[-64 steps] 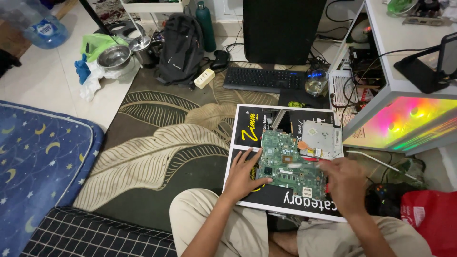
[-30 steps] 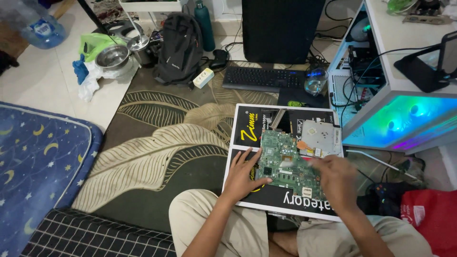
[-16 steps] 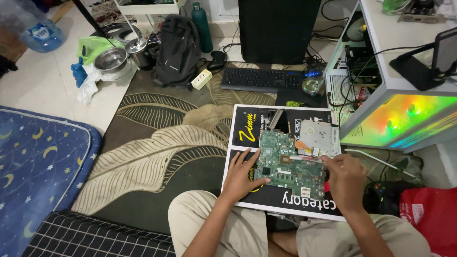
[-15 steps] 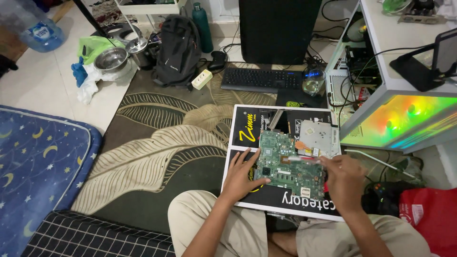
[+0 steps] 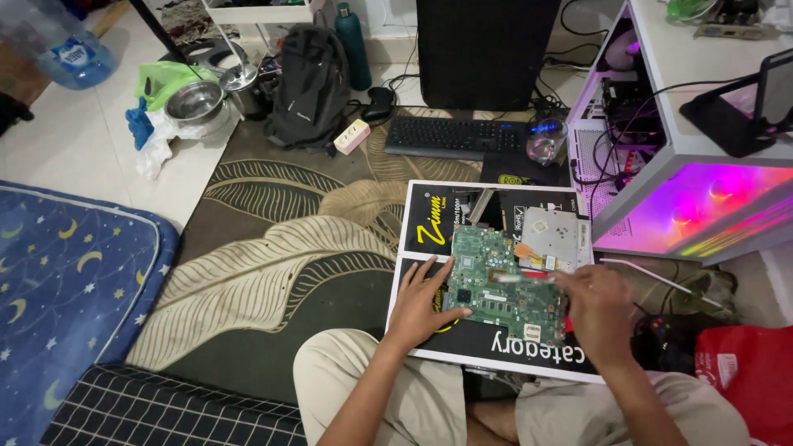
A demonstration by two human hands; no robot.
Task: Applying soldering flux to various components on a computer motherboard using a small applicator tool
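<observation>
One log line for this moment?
left hand: flat beside circuit board | right hand: thin tool over board | board: on black sheet

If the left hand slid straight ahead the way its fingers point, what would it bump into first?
The left hand points up and slightly right. Its fingertips already rest at the left edge of the green circuit board, so the board comes first, with the black card under it. Depth is hard to judge here.

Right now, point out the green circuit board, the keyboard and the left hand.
green circuit board (image 5: 496, 277): head view, on the bare middle of the board.
keyboard (image 5: 454, 136): head view, on the middle of the key field.
left hand (image 5: 423, 304): head view, on the back of the hand.
</observation>
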